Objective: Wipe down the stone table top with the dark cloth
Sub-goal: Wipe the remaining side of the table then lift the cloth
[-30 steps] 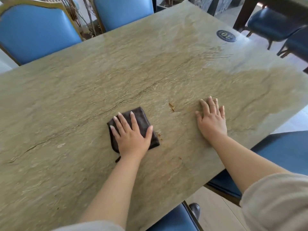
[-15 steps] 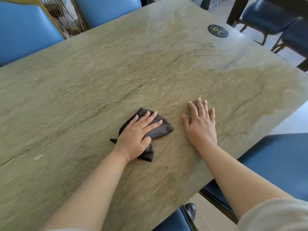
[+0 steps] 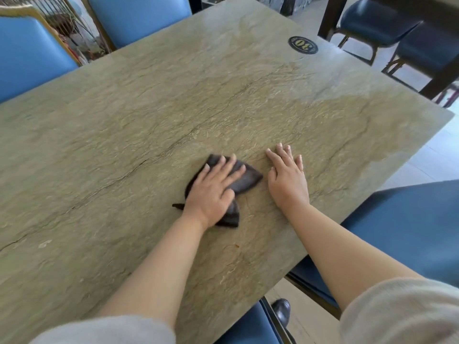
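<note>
In the head view, the dark cloth (image 3: 244, 181) lies crumpled on the stone table top (image 3: 149, 115), on the near right part of the slab, not far from the near edge. It looks soft, thin and light: it bunches into folds, with one pointed corner sticking out towards the right hand and another trailing out beside the left wrist. A cloth like this will not stay flat by itself and will likely ride up or roll if pushed from one edge, so the best hold is a flat palm across its middle, pressing down so that the whole pad drags with the hand. The stone looks hard, heavy and faintly ridged, which should give the fabric some drag.

The left hand (image 3: 213, 192) rests on top of the cloth, palm down, with its fingers laid out nearly straight and slightly spread over the fabric; it presses the cloth and does not clutch it. The forearm reaches in from the lower left, angled towards the right. The right hand (image 3: 288, 177) lies flat on bare stone just beside the cloth, fingers straight and close together, holding nothing, apparently bracing the body. A round dark number plaque (image 3: 303, 45) sits near the far right corner, and blue chairs (image 3: 29, 53) stand around the table.
</note>
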### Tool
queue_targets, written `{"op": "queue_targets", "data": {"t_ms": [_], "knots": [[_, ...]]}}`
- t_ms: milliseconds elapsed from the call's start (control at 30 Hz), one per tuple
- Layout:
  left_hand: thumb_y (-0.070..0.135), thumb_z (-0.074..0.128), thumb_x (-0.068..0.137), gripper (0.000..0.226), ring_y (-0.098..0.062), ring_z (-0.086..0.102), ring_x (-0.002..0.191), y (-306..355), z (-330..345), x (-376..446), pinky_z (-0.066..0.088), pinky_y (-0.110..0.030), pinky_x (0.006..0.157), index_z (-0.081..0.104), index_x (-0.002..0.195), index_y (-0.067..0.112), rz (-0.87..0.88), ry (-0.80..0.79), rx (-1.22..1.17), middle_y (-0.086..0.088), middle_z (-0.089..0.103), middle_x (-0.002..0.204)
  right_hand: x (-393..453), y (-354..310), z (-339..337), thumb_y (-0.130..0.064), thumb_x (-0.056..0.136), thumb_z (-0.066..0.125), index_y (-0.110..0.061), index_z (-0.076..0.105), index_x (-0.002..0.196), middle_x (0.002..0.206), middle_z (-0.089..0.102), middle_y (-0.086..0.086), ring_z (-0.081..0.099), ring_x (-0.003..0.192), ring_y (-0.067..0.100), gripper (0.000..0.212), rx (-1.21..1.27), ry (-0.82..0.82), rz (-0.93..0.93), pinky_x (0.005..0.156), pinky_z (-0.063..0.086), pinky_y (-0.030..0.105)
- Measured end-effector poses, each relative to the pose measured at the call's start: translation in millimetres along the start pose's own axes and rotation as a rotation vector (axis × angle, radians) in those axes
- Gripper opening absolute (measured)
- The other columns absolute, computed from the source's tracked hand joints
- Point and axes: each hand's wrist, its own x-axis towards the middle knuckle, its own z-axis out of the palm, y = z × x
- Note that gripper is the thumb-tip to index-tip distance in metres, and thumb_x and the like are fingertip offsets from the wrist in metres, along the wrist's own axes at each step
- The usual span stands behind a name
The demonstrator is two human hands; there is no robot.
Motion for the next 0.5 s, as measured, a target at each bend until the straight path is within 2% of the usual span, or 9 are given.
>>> {"op": "queue_targets", "data": {"t_ms": [67,133,233,300,367,433,500], "knots": [[0.032,0.025,0.084,0.065,-0.006,0.006,0.149,2,2,-24,-0.001,-0.03,0.12,0.027,0.149,0.038,0.143,-0.073,-0.099,0.014,0.012,0.161,4,5,-12,-0.005,0.094,0.038,-0.018,0.048,0.139,0.156,0.029,-0.002,0.012,0.147,0.01,0.049,0.13,-0.037,0.034,0.119,-0.001,0.026],[0.033,0.026,0.084,0.064,-0.003,0.004,0.148,-15,-3,-24,-0.003,-0.029,0.12,0.028,0.147,0.041,0.128,-0.071,-0.167,0.017,0.013,0.16,9,13,-24,-0.002,0.095,0.035,-0.016,0.051,0.137,0.153,0.035,-0.004,0.018,0.145,0.007,0.047,0.178,-0.077,0.053,0.118,0.003,0.024],[0.029,0.026,0.092,0.059,-0.008,0.0,0.149,-35,-10,14,-0.004,-0.034,0.12,0.022,0.149,0.04,-0.145,-0.006,-0.136,0.013,0.006,0.162,10,22,-29,-0.001,0.095,0.033,-0.019,0.05,0.137,0.153,0.035,-0.007,0.017,0.145,0.004,0.048,0.197,-0.113,0.042,0.119,-0.004,0.028],[0.025,0.023,0.1,0.056,-0.014,-0.007,0.15,-30,-9,46,-0.005,-0.038,0.12,0.008,0.152,0.038,-0.325,-0.012,0.047,0.007,-0.007,0.163,11,25,-28,0.0,0.094,0.033,-0.02,0.052,0.135,0.152,0.036,-0.008,0.017,0.144,0.004,0.049,0.222,-0.115,0.029,0.118,-0.006,0.026],[0.03,0.018,0.101,0.056,-0.017,-0.011,0.149,-13,-5,69,-0.004,-0.041,0.121,-0.003,0.152,0.037,-0.396,-0.009,0.152,0.004,-0.015,0.162,13,27,-28,0.002,0.093,0.033,-0.02,0.053,0.134,0.151,0.038,-0.008,0.02,0.144,0.003,0.05,0.229,-0.111,0.022,0.117,-0.005,0.024],[0.034,0.016,0.1,0.057,-0.017,-0.013,0.149,10,1,79,-0.005,-0.042,0.121,-0.006,0.153,0.036,-0.335,-0.014,0.165,0.004,-0.018,0.162,14,27,-31,0.003,0.092,0.033,-0.019,0.054,0.134,0.149,0.04,-0.008,0.021,0.143,0.003,0.051,0.231,-0.101,0.017,0.116,-0.004,0.021],[0.038,0.018,0.098,0.06,-0.017,-0.013,0.149,32,11,70,-0.005,-0.042,0.121,-0.006,0.153,0.036,-0.175,-0.025,0.194,0.003,-0.017,0.161,16,25,-33,0.004,0.092,0.033,-0.018,0.054,0.134,0.148,0.042,-0.006,0.023,0.143,0.004,0.052,0.246,-0.098,0.015,0.115,-0.003,0.018]]}}
